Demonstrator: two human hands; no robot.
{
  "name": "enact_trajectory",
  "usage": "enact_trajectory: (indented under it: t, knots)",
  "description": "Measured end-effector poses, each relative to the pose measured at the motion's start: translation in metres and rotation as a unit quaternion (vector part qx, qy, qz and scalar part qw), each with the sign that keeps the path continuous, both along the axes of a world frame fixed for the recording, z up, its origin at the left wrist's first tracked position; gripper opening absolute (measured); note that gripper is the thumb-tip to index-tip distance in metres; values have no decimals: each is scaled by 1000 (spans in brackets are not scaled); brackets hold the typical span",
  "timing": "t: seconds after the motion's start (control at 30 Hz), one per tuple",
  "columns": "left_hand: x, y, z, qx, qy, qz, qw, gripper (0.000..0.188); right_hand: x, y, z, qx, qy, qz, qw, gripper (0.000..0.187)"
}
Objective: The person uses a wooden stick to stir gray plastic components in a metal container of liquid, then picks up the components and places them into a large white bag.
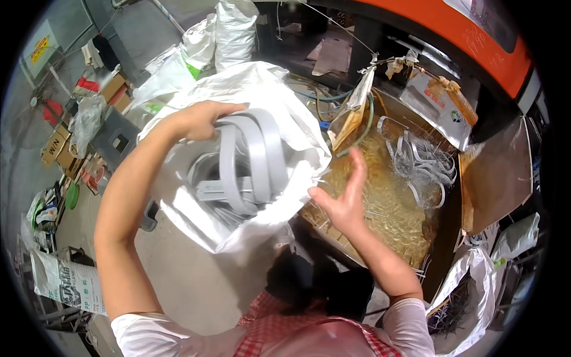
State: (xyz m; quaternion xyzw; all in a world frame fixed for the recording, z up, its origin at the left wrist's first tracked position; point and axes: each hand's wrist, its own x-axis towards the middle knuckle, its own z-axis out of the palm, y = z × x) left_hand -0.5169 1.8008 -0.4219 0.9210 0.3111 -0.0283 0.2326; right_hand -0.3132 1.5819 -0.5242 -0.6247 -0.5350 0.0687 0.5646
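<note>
Close below, my right hand [345, 199] hovers open and empty; my left hand [199, 119] grips grey plastic bands [250, 157] above the white sack [262, 89], lifting them out.

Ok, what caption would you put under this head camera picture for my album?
Left hand holds curved grey plastic parts over a white sack; right hand hangs open beside a wire basket.

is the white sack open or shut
Open: the sack's mouth gapes wide, showing grey curved plastic parts inside, and the left hand grips a few at the mouth.
</note>
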Motion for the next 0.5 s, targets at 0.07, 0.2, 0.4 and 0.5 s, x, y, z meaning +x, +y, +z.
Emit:
enact_trajectory:
  t: [0.07, 0.2, 0.4, 0.5]
  knots:
    - [9, 3, 0, -23, 36, -1, 999, 75, -3, 15, -35, -226, 445, 97, 861, 45]
    - [19, 17, 5, -23, 89, -38, 995, 74, -3, 35, -25, -70, 532, 293, 791, 37]
    - [46, 36, -100, 100, 355, -116, 922, 48, -6, 72, -16, 77, 484, 399, 775, 30]
    - [-6, 66, -182, 15, 176, -25, 984, 42, -39, 81, -33, 45, 418, 405, 812, 39]
